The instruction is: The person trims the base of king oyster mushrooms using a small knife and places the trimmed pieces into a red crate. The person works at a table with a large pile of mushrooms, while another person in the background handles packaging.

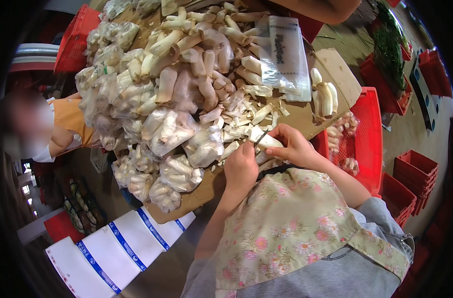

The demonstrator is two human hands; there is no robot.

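Note:
A knife with a dark blade [261, 138] is in my left hand [242, 167], its edge against a king oyster mushroom [268, 140]. My right hand [294, 147] grips that pale mushroom by its other end. Just beyond my hands, trimmed mushroom scraps [237, 124] lie scattered on the cardboard-covered table [299, 115]. A large heap of loose king oyster mushrooms [167, 82] rises behind the scraps. To the left, clear plastic bags of mushrooms [170, 130] are piled up to the table's front edge.
A stack of printed clear bags [286, 56] lies on the table, with several trimmed mushrooms [325, 97] to its right. A red crate [368, 141] beside me holds bagged mushrooms. White boxes with blue tape [114, 246] stand at lower left. A person in orange [73, 115] is at the left.

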